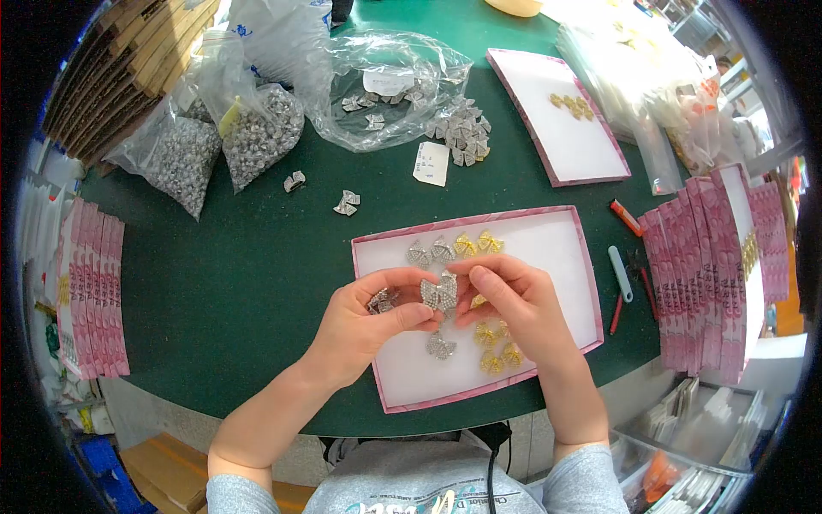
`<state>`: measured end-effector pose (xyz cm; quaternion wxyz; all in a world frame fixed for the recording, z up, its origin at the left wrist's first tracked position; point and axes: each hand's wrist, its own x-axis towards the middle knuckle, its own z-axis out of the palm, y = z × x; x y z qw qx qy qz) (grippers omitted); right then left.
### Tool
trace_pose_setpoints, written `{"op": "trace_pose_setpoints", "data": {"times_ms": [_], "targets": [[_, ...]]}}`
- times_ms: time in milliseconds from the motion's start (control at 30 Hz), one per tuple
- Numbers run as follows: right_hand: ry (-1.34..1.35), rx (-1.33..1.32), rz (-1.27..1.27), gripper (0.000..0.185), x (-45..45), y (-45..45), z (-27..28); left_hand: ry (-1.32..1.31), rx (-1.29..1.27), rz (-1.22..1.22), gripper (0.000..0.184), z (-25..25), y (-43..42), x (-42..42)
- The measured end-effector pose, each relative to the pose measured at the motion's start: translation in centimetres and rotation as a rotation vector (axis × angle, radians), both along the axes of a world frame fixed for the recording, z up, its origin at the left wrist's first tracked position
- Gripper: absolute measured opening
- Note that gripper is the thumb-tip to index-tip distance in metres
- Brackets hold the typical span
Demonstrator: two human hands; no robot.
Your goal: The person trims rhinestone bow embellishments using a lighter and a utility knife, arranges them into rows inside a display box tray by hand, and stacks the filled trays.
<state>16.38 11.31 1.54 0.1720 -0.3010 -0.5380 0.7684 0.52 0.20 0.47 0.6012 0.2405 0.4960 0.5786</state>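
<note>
A silver bow-shaped piece [439, 294] is held between both hands above a white tray with a pink rim [402, 396]. My left hand [364, 313] pinches its left side, with more silver pieces [382, 300] tucked in the curled fingers. At the right side of the bow, the fingers of my right hand [507, 300] are closed on its edge. Silver bows [419, 253] and gold bows [489, 242] lie along the tray's far part. Nearer the front are a silver bow [441, 346] and several gold ones [491, 360].
Bags of silver beads [261, 133] lie at the upper left. Loose silver pieces [462, 130] spill beside an open clear bag [342, 77]. A second tray [561, 146] holds gold pieces. Stacked pink boxes [698, 274], a light-blue cutter [620, 274] and red-handled pliers [616, 314] lie right.
</note>
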Motion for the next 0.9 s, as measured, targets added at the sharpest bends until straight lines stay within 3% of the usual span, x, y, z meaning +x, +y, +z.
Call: {"op": "trace_pose_setpoints", "data": {"times_ms": [100,300,567,667,900], "targets": [[-0.091,0.429,-0.057,0.022,0.0,-0.4,0.0,-0.018,0.004,-0.002,0.028,-0.1,-0.1,-0.1],[0.028,1.250,0.011,0.031,0.4,-0.5,0.8,-0.034,-0.011,-0.079,0.029,0.1,-0.2,-0.4],[-0.031,1.285,0.018,0.029,2.5,-2.4,0.8,-0.103,-0.109,-0.219,0.033,1.1,-0.4,0.4],[-0.125,1.254,-0.051,0.027,3.8,-3.7,-0.1,-0.183,-0.140,-0.076,0.029,1.8,-0.4,-0.3],[-0.235,1.482,-0.065,0.026,5.2,-5.6,-2.3,0.006,-0.107,-0.032,0.021,2.6,-2.4,-2.0]]}}
